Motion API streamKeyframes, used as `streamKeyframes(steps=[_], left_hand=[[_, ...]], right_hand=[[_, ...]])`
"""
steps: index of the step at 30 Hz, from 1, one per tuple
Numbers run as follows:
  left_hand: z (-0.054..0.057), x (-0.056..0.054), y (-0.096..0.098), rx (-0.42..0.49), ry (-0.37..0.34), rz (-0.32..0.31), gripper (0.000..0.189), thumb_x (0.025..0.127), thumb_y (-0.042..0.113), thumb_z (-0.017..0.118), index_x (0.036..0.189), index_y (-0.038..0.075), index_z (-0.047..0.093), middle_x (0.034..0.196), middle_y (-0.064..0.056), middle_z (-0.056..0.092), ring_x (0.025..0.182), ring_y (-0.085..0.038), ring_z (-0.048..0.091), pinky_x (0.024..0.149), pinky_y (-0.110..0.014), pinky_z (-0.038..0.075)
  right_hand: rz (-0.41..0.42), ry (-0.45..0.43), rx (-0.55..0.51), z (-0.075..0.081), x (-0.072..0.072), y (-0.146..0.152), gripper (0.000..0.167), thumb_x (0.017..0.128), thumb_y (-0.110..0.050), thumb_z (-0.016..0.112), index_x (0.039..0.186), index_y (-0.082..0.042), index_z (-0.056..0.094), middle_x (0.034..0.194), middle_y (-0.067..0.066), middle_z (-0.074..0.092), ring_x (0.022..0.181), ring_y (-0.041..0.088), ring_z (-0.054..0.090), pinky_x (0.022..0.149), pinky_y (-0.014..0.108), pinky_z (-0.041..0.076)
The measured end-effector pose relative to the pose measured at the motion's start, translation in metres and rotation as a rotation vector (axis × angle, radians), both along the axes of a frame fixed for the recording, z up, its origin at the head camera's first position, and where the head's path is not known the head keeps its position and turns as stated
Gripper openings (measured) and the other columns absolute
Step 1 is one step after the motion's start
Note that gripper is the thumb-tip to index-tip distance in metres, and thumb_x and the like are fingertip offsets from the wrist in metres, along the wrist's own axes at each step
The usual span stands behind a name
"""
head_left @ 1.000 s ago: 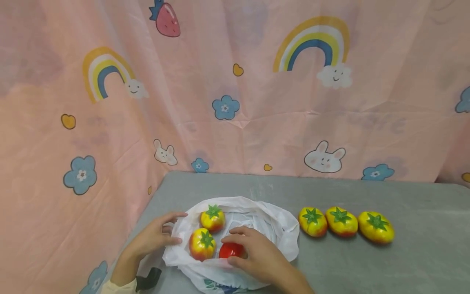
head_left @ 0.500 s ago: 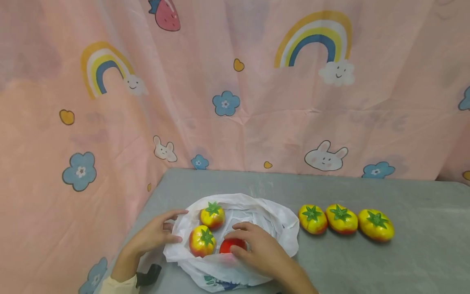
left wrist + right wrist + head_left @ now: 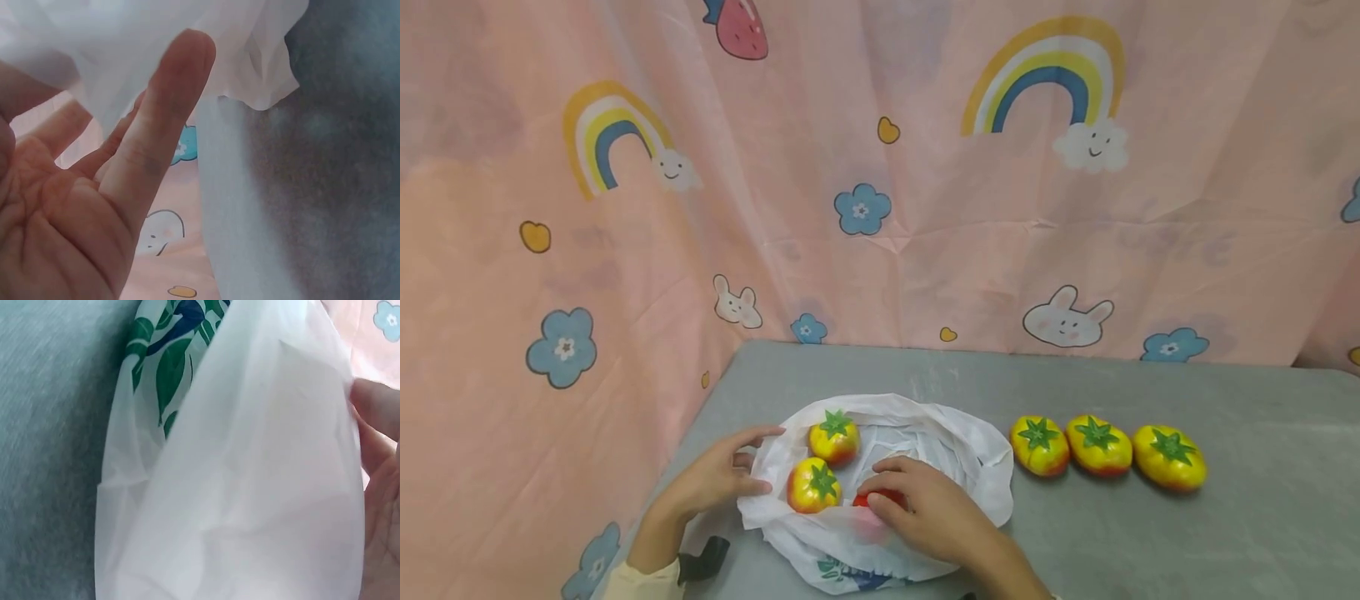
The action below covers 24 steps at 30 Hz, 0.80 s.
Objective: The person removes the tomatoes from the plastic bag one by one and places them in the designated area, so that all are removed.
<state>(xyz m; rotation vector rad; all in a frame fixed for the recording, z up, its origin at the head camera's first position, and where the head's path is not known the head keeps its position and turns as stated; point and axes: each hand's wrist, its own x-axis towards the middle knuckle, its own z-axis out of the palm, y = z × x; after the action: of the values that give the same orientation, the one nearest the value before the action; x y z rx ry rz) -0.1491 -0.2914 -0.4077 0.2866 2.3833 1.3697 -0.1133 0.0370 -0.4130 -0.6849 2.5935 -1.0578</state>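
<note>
A white plastic bag [image 3: 820,550] with a green and blue print lies with its mouth spread on the grey table. Two yellow-red toy fruits [image 3: 814,485] with green star-shaped leaves rest inside it, at its left. My right hand [image 3: 925,508] reaches over the near rim, its fingers and thumb curled round a shiny red toy fruit [image 3: 891,497], mostly hidden by hand and bag. At the bag's left rim my left hand [image 3: 718,475] has its fingers extended, and the thumb touches the plastic. In the right wrist view the bag [image 3: 269,475] hides the fruit.
Three more yellow-red toy fruits [image 3: 1101,447] lie in a row on the table [image 3: 1262,483], right of the bag. A pink patterned curtain [image 3: 925,208] hangs behind and to the left of the table.
My right hand has lowered the red toy fruit deeper into the bag, so less of it shows above the near rim. My left hand has stayed at the left rim.
</note>
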Motion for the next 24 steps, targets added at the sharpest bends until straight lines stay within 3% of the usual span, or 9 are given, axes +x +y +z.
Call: streamKeyframes(steps=[4, 11, 14, 19, 24], left_hand=[[-0.0006, -0.0001, -0.0013, -0.008, -0.009, -0.001, 0.076, 0.08, 0.005, 0.08, 0.147, 0.006, 0.045, 0.144, -0.032, 0.039, 0.106, -0.028, 0.065, 0.08, -0.034, 0.062], [0.0003, 0.0, -0.0012, -0.012, -0.015, -0.005, 0.076, 0.08, 0.005, 0.08, 0.147, 0.006, 0.044, 0.146, -0.032, 0.038, 0.108, -0.029, 0.065, 0.081, -0.035, 0.062], [0.001, -0.0001, -0.0005, -0.022, -0.02, 0.002, 0.076, 0.08, 0.005, 0.08, 0.147, 0.006, 0.044, 0.146, -0.032, 0.038, 0.109, -0.03, 0.065, 0.082, -0.036, 0.062], [0.0011, -0.0004, 0.0001, -0.018, -0.018, -0.001, 0.076, 0.08, 0.004, 0.08, 0.147, 0.006, 0.044, 0.146, -0.032, 0.038, 0.111, -0.031, 0.065, 0.082, -0.037, 0.062], [0.0008, -0.0006, -0.0003, -0.014, -0.011, -0.014, 0.076, 0.081, 0.004, 0.079, 0.147, 0.004, 0.043, 0.147, -0.033, 0.038, 0.112, -0.033, 0.064, 0.082, -0.036, 0.062]], right_hand=[[-0.059, -0.001, 0.016, -0.0014, -0.0003, -0.0005, 0.022, 0.098, -0.045, 0.056, 0.112, -0.035, 0.07, 0.118, -0.011, 0.067, 0.108, 0.015, 0.06, 0.103, 0.05, 0.051], [-0.174, 0.002, 0.071, 0.0011, -0.0026, 0.0012, 0.033, 0.088, -0.049, 0.07, 0.114, -0.028, 0.068, 0.12, -0.004, 0.068, 0.103, 0.017, 0.061, 0.099, 0.052, 0.053], [-0.152, 0.039, 0.054, 0.0026, -0.0036, 0.0014, 0.03, 0.089, -0.043, 0.071, 0.115, -0.029, 0.069, 0.123, -0.003, 0.067, 0.108, 0.019, 0.061, 0.1, 0.052, 0.052], [-0.031, 0.18, 0.031, 0.0056, -0.0034, 0.0007, 0.02, 0.094, -0.024, 0.067, 0.108, -0.036, 0.075, 0.123, -0.005, 0.065, 0.116, 0.02, 0.059, 0.102, 0.048, 0.052], [-0.017, 0.215, 0.085, 0.0056, -0.0013, -0.0017, 0.021, 0.095, -0.03, 0.066, 0.114, -0.036, 0.072, 0.121, -0.01, 0.067, 0.115, 0.018, 0.06, 0.102, 0.046, 0.052]])
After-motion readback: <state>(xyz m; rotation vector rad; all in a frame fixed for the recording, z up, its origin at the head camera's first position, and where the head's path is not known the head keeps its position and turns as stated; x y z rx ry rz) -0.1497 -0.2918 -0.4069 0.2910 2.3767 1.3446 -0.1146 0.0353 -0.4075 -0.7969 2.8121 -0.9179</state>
